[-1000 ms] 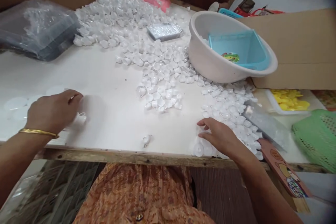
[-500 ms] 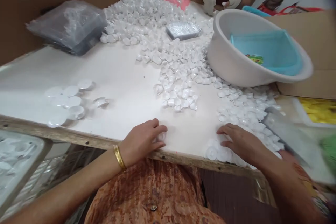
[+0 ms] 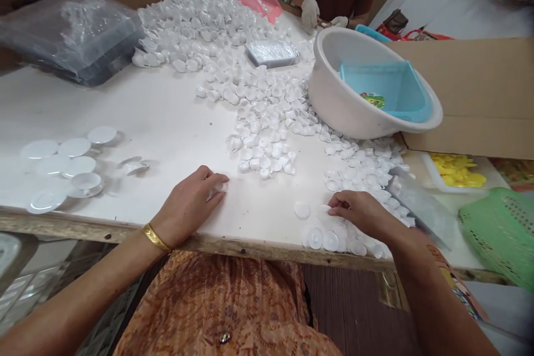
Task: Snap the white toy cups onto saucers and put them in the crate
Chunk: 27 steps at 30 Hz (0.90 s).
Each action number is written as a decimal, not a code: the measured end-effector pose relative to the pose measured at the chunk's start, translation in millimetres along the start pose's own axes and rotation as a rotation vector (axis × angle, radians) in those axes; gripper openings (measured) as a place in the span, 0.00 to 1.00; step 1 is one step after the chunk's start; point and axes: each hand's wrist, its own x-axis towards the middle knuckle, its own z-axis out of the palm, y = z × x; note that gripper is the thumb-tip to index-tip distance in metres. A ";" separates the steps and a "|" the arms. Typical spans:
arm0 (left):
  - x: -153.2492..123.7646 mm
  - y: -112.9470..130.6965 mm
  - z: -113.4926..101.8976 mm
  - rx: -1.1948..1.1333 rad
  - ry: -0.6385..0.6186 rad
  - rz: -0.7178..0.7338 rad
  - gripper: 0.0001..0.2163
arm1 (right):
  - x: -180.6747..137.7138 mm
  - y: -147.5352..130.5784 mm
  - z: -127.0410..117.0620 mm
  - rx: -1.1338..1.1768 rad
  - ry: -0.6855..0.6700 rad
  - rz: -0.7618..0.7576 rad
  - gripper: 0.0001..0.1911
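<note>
My left hand (image 3: pixel 187 203), a gold bangle at its wrist, rests near the table's front edge. Its thumb and fingers curl around a small white plastic piece (image 3: pixel 214 191), mostly hidden. At the right, my right hand (image 3: pixel 361 212) pinches a small white disc (image 3: pixel 324 209) by its edge, just above the table. Another white disc (image 3: pixel 302 210) lies flat to its left. More small discs (image 3: pixel 330 241) cluster along the edge below that hand. Ahead, between both hands, sits a patch of small white toy cups (image 3: pixel 267 158). Larger white saucer-like pieces (image 3: pixel 79 167) are grouped at far left.
A white basin (image 3: pixel 329 94) with a blue basket (image 3: pixel 400 86) stands on the right among the cups. A plastic-wrapped stack (image 3: pixel 79 33) lies back left, a wrapped block (image 3: pixel 273 53) mid-table. A green basket (image 3: pixel 500 233) is far right. A co-worker's gloved hands (image 3: pixel 310 13) show at the back.
My right hand has closed on a small disc near the front edge. My left hand still curls around its piece. The whole view has shifted, with most things appearing further left.
</note>
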 end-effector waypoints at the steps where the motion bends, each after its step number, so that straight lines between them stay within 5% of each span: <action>1: -0.5 0.2 0.3 -0.011 -0.005 -0.003 0.14 | 0.9 1.6 -0.7 0.004 0.004 0.018 0.09; 5: -3.9 1.3 -0.5 -0.069 -0.008 -0.027 0.14 | -0.2 11.9 -10.4 0.003 0.051 0.101 0.11; 9: -8.1 2.4 -5.2 -0.189 -0.041 -0.086 0.15 | -3.3 8.2 -26.1 -0.117 0.349 0.169 0.11; 12: -8.9 0.6 -10.2 -0.303 -0.014 -0.161 0.15 | 2.3 -26.3 -22.0 0.192 0.471 0.116 0.14; 17: -9.8 -4.6 -13.0 -0.394 0.057 -0.249 0.15 | 30.9 -124.6 26.0 0.970 -0.064 -0.119 0.11; 21: -11.0 -4.8 -10.8 -0.409 0.067 -0.218 0.13 | 53.3 -167.4 60.1 1.204 -0.189 -0.070 0.07; 27: -10.0 -5.7 -6.0 -0.394 0.054 -0.210 0.12 | 61.9 -174.1 71.2 1.241 -0.207 0.012 0.06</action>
